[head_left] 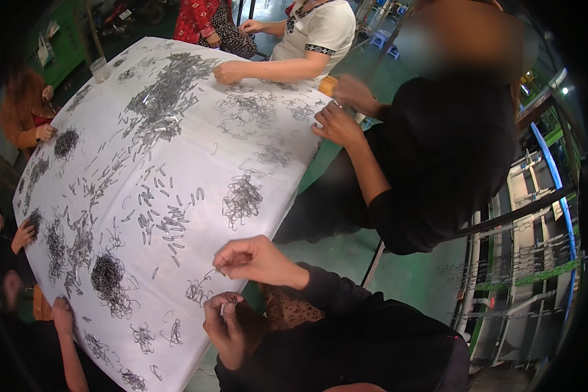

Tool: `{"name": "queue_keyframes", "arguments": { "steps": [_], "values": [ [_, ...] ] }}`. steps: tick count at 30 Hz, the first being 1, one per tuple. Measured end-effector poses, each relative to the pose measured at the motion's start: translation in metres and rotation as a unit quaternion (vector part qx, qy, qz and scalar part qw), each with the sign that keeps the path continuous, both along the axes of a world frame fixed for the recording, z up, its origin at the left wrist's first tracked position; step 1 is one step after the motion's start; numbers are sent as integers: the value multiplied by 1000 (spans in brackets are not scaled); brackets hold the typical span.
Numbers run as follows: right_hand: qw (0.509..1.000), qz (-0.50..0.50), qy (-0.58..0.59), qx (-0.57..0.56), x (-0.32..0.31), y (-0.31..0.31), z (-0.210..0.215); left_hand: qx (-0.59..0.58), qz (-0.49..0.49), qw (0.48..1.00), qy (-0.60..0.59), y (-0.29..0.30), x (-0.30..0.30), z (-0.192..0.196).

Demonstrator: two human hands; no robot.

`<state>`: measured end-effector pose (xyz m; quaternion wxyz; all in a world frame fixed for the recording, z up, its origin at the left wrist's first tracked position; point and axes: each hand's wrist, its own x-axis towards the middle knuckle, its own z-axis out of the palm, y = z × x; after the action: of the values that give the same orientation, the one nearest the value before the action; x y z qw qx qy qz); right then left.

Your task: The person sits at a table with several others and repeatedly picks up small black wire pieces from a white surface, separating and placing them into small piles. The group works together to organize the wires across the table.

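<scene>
At the near edge of the white-covered table [202, 157], both of my hands are raised. My right hand [258, 261], the farther one, has its fingers curled into a pinch, with a thin dark wire piece showing at the fingertips. Closer in, my left hand [225, 326] pinches thumb against fingers around something small and dark that I cannot make out. A loose pile of bent wire pieces [198, 291] lies on the table just left of my hands. Beyond it are scattered slim, elongated wire loops [170, 222] and a tangled wire pile [243, 201].
A dense wire heap [108, 277] sits farther left; a large spread of slim loops [160, 98] covers the far part. A clear cup [100, 69] stands by the far edge. A co-worker in black [438, 157] works at my right; several others surround the table. Metal racks [522, 261] stand at right.
</scene>
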<state>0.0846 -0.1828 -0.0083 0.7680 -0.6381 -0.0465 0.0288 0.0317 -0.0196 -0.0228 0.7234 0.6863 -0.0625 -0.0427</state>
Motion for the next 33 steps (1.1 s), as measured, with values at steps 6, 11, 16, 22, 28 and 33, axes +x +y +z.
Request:
{"name": "queue_keyframes", "arguments": {
  "steps": [6,11,16,22,28,33],
  "values": [
    [1000,5,7,25,-45,-4,25,47,-5,998,-37,-5,-7,8],
    [999,-21,4,34,-53,-4,27,5,-26,998,-59,-8,-18,12],
    [999,-9,-2,39,-64,-7,34,23,-21,997,-67,-11,-24,23],
    [998,-57,-1,-6,-81,-9,38,166,0,976,-143,-8,-31,22],
    [991,-127,-41,32,-83,8,16,127,-10,979,-159,-2,-34,-1],
    [994,-89,-31,53,-83,4,10,273,109,939,-178,60,-7,-19]
  ]
}}
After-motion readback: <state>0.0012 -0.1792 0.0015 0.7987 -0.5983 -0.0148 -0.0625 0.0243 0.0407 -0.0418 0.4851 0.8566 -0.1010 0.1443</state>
